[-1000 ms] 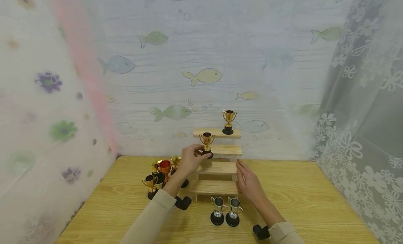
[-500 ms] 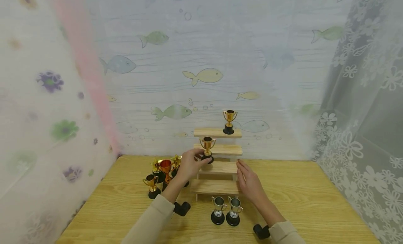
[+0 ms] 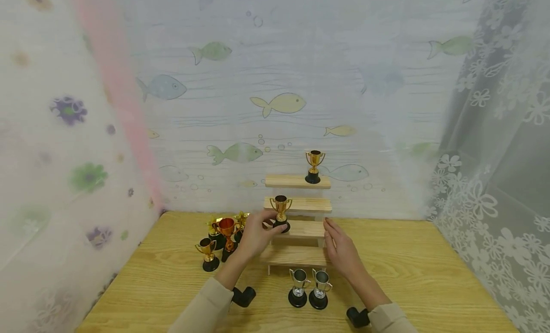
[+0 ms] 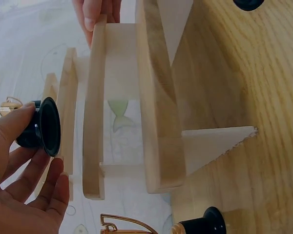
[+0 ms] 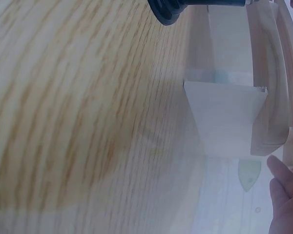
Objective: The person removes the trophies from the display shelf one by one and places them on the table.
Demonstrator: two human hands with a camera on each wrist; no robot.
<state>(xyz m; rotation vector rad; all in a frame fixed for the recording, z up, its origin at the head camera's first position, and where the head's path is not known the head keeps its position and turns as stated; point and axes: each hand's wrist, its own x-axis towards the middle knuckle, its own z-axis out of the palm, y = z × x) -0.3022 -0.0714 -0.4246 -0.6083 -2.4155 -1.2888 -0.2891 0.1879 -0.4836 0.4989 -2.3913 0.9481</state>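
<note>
My left hand pinches a small gold trophy by its black base, thumb in front and fingers behind. The trophy is upright in the head view, in front of the second and third steps of a wooden step stand. In the left wrist view the underside of the black base shows, apart from the steps. My right hand rests its straight fingers against the stand's right side, by the third step. Another gold trophy stands on the right of the top step.
Two silver trophies stand in front of the stand. Left of it are an orange-red trophy, a gold trophy and star-topped gold ones, partly hidden. A black angled piece is below my left wrist, another below my right.
My left hand has lowered the gold trophy and brought it nearer to me, from about the second step to before the third. My right hand has stayed at the stand's side.
</note>
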